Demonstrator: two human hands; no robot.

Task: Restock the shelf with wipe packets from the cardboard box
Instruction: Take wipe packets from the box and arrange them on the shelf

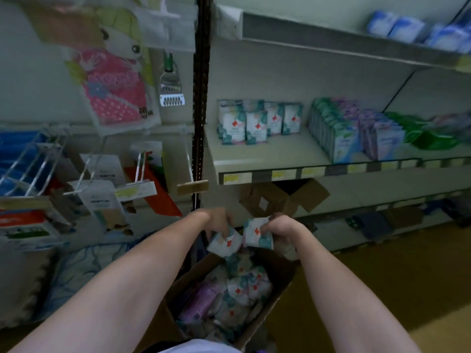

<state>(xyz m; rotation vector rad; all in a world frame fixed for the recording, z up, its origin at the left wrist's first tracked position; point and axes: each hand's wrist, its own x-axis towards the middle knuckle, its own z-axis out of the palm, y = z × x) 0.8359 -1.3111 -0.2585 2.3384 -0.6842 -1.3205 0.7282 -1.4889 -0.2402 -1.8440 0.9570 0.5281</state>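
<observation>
Dimly lit shop aisle: pale back wall behind the metal racks, dark slotted upright post dividing two bays, wire hooks with hanging goods at left, yellowish floor at lower right, a folded blue-patterned cloth lying low at left.

There is one camera, worn on the person's head; it looks forward and down, close over both arms and the cardboard box; the shelf stands near, straight ahead and a bit right.
</observation>
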